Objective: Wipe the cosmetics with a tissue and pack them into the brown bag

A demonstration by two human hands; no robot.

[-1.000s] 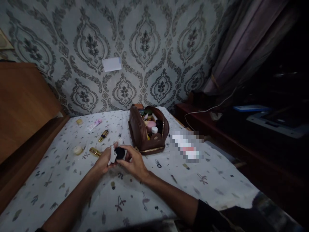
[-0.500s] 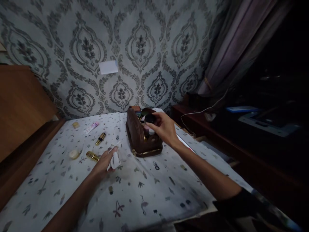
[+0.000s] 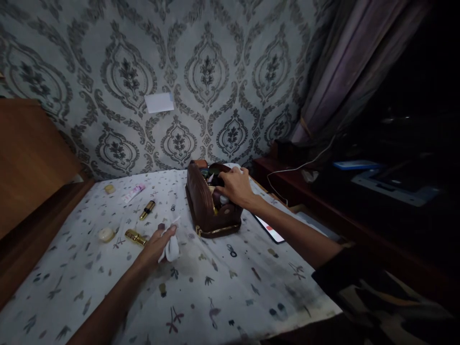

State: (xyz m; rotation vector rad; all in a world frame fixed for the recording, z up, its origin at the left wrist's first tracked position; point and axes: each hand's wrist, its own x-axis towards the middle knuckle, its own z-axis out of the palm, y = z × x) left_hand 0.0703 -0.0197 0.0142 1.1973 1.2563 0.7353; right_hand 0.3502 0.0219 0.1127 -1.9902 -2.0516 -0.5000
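Observation:
A brown bag (image 3: 204,199) stands unzipped on the patterned cloth (image 3: 201,292), with several small items inside. My right hand (image 3: 235,186) reaches over the bag's right side, fingers curled down into the opening; a dark item lies by the fingertips, and whether it is held cannot be made out. Left of the bag, my left hand (image 3: 158,247) is closed on a white cloth (image 3: 171,249). Close to that hand lies a gold tube (image 3: 135,236). A cream jar (image 3: 106,234), a black and gold tube (image 3: 147,210), a pink and white tube (image 3: 133,192) and a small yellowish jar (image 3: 109,189) lie farther left.
A phone (image 3: 271,231) with a lit screen lies right of the bag, partly under my right forearm. A white cable (image 3: 300,167) runs over the dark red furniture (image 3: 264,165). Wooden furniture (image 3: 34,158) stands at the left, the patterned wall (image 3: 204,110) behind.
My right hand has lowered into the bag; the round black item it held up is now mostly hidden. More of the phone shows. The view has shifted slightly.

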